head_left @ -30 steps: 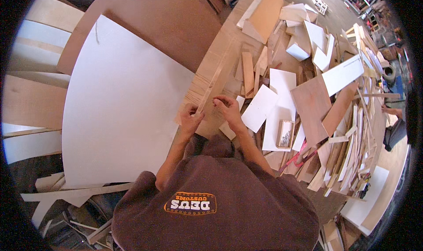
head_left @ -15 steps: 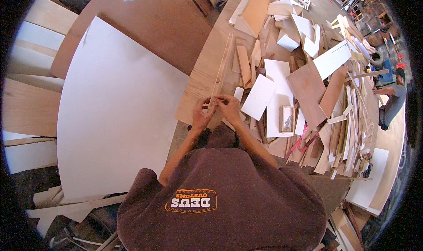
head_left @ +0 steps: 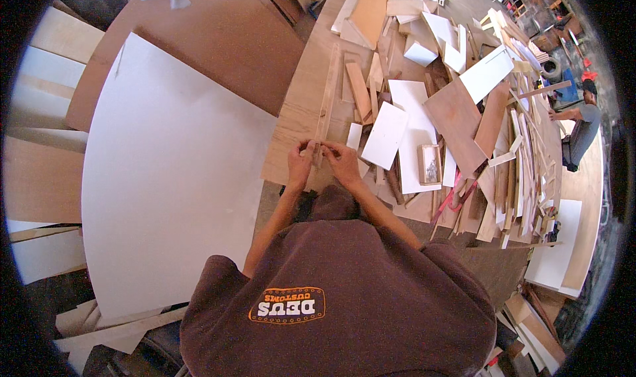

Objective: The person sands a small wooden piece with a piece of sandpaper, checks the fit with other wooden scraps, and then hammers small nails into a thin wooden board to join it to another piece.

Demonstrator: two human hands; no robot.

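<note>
Since a second ago, my left hand point(head_left: 301, 164) and right hand point(head_left: 343, 164) have come together. My wooden surface point(head_left: 298, 125) has a pile of wood scraps point(head_left: 454, 115) at 2 o'clock. A white board point(head_left: 172, 191) is at 9 o'clock, another person point(head_left: 584, 132) at 3. My forearms point(head_left: 273, 228) slant in from 7 and 5 o'clock. Both hands pinch the near end of a thin wood strip point(head_left: 328, 92), which points to 12.

Shirt point(head_left: 371, 291): dark brown, loose. Print point(head_left: 287, 305): oblong, orange outline with small dots, white and orange lettering. Sleeves point(head_left: 222, 276): wide, same brown. Left hand point(head_left: 301, 164), right hand point(head_left: 342, 164): bare.
</note>
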